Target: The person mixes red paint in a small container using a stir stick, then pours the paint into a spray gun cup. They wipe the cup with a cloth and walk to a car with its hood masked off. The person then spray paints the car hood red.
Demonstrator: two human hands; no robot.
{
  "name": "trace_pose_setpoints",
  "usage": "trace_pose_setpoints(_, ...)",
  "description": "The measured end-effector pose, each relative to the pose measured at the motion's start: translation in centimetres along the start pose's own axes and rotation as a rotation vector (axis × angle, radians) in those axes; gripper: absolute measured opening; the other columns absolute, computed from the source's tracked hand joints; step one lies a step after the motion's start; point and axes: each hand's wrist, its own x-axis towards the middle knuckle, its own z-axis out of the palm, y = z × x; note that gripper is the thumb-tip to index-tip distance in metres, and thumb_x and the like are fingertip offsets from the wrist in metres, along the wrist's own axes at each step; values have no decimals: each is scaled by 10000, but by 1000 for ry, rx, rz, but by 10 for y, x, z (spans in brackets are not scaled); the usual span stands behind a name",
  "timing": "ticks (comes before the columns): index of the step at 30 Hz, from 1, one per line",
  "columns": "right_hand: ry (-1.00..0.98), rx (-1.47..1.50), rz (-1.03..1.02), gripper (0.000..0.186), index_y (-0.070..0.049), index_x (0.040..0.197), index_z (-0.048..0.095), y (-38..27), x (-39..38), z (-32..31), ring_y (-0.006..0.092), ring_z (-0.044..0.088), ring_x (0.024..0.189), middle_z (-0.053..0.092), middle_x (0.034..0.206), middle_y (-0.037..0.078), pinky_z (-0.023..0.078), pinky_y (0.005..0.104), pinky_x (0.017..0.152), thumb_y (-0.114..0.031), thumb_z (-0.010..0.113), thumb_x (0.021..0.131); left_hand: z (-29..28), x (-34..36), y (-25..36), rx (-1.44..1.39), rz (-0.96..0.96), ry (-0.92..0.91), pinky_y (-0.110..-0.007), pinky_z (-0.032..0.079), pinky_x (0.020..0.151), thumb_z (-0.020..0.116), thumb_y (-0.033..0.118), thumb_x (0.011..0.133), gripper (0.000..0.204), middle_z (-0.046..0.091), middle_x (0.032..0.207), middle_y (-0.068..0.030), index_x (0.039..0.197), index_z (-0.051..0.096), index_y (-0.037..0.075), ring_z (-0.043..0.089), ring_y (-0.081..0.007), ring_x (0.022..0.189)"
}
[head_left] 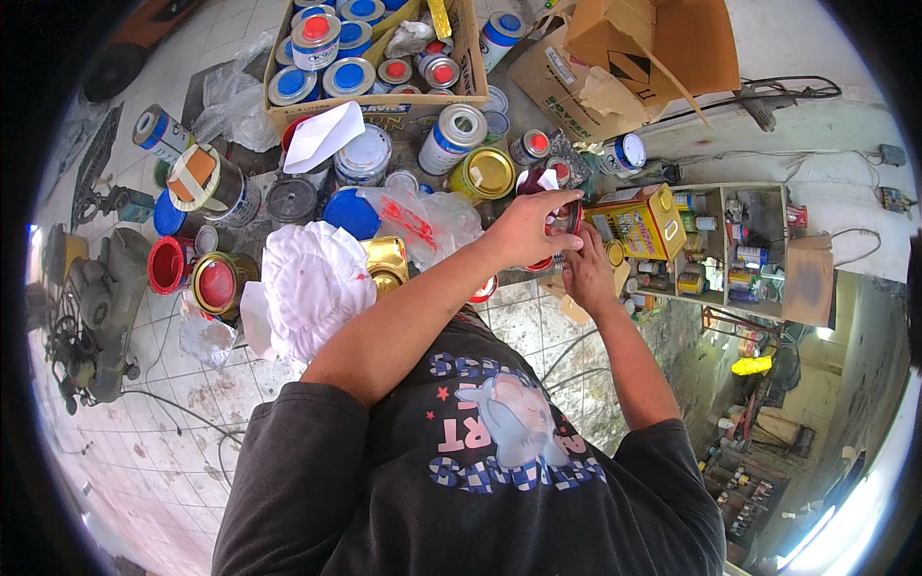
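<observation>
A small dark red can [562, 216] is pinched by the left hand [526, 228] and supported by the right hand [583, 274]; paint may be spilled at six o'clock if it is tilted.

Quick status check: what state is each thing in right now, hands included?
Left hand: gripping a small can from above.
Right hand: under the small can, supporting it.
Cardboard box: open, full of upright lidded cans.
Gold can: lidded, tilted.
Red can: open, on its side.
White rag: crumpled, red-stained.
</observation>
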Motion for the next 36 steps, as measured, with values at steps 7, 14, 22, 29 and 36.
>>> trace_pose_setpoints(7, 56, 40, 13, 560, -35, 1250, 659, -1, 1, 0, 417, 431, 1388, 486, 1415, 196, 436, 492, 1154, -14, 750, 698, 1, -1, -2, 0, 9, 4, -401, 532, 1033, 886, 230, 778, 722, 661, 1365, -224, 1409, 609, 11, 679, -358, 1203)
trace_pose_setpoints(14, 89, 75, 34, 528, -36, 1211, 662, -2, 0, 3, 415, 443, 1377, 495, 1402, 188, 441, 492, 1148, -28, 762, 693, 3, -2, -2, 5, 13, -3, -404, 525, 1049, 889, 241, 780, 734, 652, 1383, -218, 1411, 600, 4, 672, -357, 1217)
trace_pose_setpoints(22, 32, 100, 23, 582, -27, 1259, 627, 3, -3, 6, 412, 441, 1368, 483, 1414, 183, 430, 492, 1155, -41, 773, 695, 3, -3, -3, 30, -7, -12, -407, 516, 1067, 901, 254, 769, 752, 654, 1384, -212, 1411, 600, 4, 658, -354, 1248)
trace_pose_setpoints(29, -10, 94, 29, 783, -72, 1421, 541, 7, -4, 11, 411, 440, 1367, 477, 1424, 181, 424, 497, 1155, -59, 803, 684, 3, -2, -5, 21, -7, -8, -412, 517, 1063, 898, 236, 776, 731, 663, 1367, -217, 1406, 606, 6, 663, -358, 1236)
trace_pose_setpoints(36, 91, 201, 124, 817, -99, 1460, 511, 14, -7, 22, 414, 496, 1297, 514, 1382, 197, 449, 514, 1095, -125, 812, 701, 2, -3, -3, 46, -10, -2, -408, 518, 1061, 895, 234, 781, 722, 671, 1351, -215, 1404, 609, 7, 668, -357, 1221)
